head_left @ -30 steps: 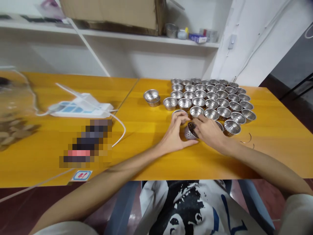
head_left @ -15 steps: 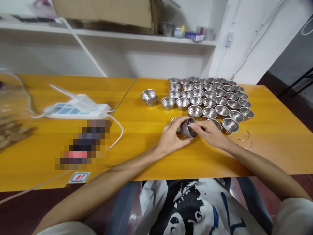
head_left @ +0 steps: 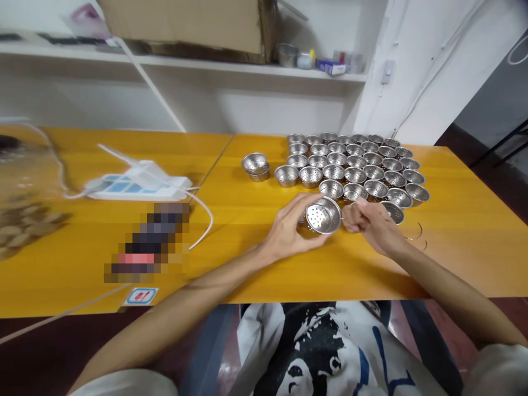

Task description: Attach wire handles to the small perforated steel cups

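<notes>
Left hand [head_left: 289, 231] around cup [head_left: 324, 216] — right [head_left: 371, 225] fisted

My left hand [head_left: 289, 230] held forward, fingers curled in a grip, my right hand [head_left: 370, 223] just beside it, folded into a loose fist

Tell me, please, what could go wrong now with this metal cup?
The left hand holds the perforated cup tilted above the table; it could slip and drop.
The right hand is close to the rows of cups and might knock the nearest out of line.
Its forearm might sweep away the thin wire pieces.
</notes>
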The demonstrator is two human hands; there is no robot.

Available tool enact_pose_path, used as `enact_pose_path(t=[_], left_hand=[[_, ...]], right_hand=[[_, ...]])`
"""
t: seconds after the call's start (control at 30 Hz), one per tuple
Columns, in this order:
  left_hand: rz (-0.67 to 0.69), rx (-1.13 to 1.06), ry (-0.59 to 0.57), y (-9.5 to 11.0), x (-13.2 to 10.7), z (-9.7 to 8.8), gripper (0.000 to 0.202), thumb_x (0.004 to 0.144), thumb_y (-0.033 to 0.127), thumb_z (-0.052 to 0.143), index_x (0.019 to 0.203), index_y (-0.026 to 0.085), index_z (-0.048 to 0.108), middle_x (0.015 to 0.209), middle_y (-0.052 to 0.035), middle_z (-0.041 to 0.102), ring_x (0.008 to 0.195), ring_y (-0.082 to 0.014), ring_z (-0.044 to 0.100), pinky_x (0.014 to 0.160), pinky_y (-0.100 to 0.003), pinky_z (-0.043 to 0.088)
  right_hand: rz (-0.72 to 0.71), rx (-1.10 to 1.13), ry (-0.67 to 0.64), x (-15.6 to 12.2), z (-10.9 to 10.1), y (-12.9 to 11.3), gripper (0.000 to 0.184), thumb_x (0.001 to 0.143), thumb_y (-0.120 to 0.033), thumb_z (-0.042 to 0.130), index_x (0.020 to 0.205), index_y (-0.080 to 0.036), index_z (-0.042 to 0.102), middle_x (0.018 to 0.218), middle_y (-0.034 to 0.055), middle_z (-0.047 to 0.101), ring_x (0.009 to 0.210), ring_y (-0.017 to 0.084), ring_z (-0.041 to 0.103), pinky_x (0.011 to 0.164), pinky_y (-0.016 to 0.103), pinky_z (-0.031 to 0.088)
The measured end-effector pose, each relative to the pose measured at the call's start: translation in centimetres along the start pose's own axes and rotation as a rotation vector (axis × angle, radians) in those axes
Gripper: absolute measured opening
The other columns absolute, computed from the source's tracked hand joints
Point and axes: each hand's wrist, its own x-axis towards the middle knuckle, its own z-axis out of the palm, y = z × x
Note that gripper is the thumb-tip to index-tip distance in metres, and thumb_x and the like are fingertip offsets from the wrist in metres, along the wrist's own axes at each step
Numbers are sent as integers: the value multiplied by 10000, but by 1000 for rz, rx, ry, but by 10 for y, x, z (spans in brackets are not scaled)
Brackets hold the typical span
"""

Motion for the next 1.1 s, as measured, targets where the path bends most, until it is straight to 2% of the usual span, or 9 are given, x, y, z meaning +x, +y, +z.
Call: enact_pose_path(t=[0.1, 0.2, 0.3, 0.43, 0.53, 0.63, 0.73, 0.9, 1.1], left_hand=[[32, 19, -38, -1, 5, -7, 767, 844, 334, 919, 1550, 251, 634, 1497, -146, 724, 1282, -323, 763, 1050, -508, 669], [-4, 130, 31, -13, 11, -27, 625, 836, 342, 908, 1416, 254, 694, 1380, -95, 774, 1269, -337, 731, 1104, -578, 630], [-275, 316, 174, -41, 9, -59, 547, 803, 389, 930, 1276, 234, 704, 1256, -77, 787, 1196, -354, 719, 1079, -619, 619], [-677, 349, 160, -93, -18, -87, 695, 692, 469, 1015, 1212, 233, 619, 1194, -71, 774, 1036, -323, 759, 954, -540, 658], [-704, 348, 161, -116, -35, -86, 751, 721, 587, 1016, 1197, 211, 574, 1210, -77, 747, 1110, -323, 747, 1001, -536, 652], [-592, 441, 200, -109, -35, -79, 833, 754, 750, 968, 1245, 189, 598, 1338, -135, 681, 1410, -449, 599, 1210, -723, 510], [-400, 413, 114, -79, -28, -66, 941, 793, 823, 914, 1453, 225, 611, 1454, -124, 640, 1518, -487, 484, 1300, -771, 387], [-309, 83, -249, -46, -19, -24, 1184, 844, 720, 917, 1755, 243, 329, 1571, -195, 654, 1487, -468, 592, 1220, -699, 531], [-144, 80, -77, -23, -11, -9, 829, 909, 355, 900, 1621, 273, 485, 1542, -154, 685, 1419, -366, 687, 1198, -594, 588]], right_hand=[[-134, -61, -44, -13, -6, -17, 685, 1161, -711, 429, 664, -256, 306, 639, -17, 334, 616, 180, 379, 610, 347, 378], [-280, -392, 30, -39, -32, -32, 590, 1203, -576, 451, 724, -238, 518, 708, 18, 530, 670, 189, 508, 665, 357, 429], [-156, -789, 186, -75, -77, -33, 440, 1176, -509, 564, 865, -238, 717, 892, 73, 708, 751, 208, 642, 651, 351, 450], [-63, -1204, 364, -117, -133, -6, 445, 1140, -521, 620, 816, -237, 727, 850, 89, 725, 572, 164, 549, 610, 372, 430], [-29, -1312, 314, -132, -155, 20, 432, 1143, -513, 592, 908, -202, 780, 955, 121, 784, 629, 175, 656, 653, 357, 509], [2, -1440, 281, -137, -164, 32, 408, 1140, -488, 582, 1022, -187, 831, 1163, 155, 833, 658, 185, 711, 633, 361, 517], [-40, -1530, 319, -133, -161, 29, 364, 1139, -458, 602, 1065, -199, 848, 1251, 151, 843, 635, 182, 709, 605, 367, 493], [-197, -1467, 238, -89, -120, 8, 260, 1122, -393, 641, 1133, -237, 849, 1194, 133, 861, 968, 295, 825, 710, 374, 569], [-294, -942, -51, -22, -42, -15, 254, 1153, -307, 594, 1317, -229, 770, 1294, 121, 808, 851, 194, 763, 802, 369, 640]])
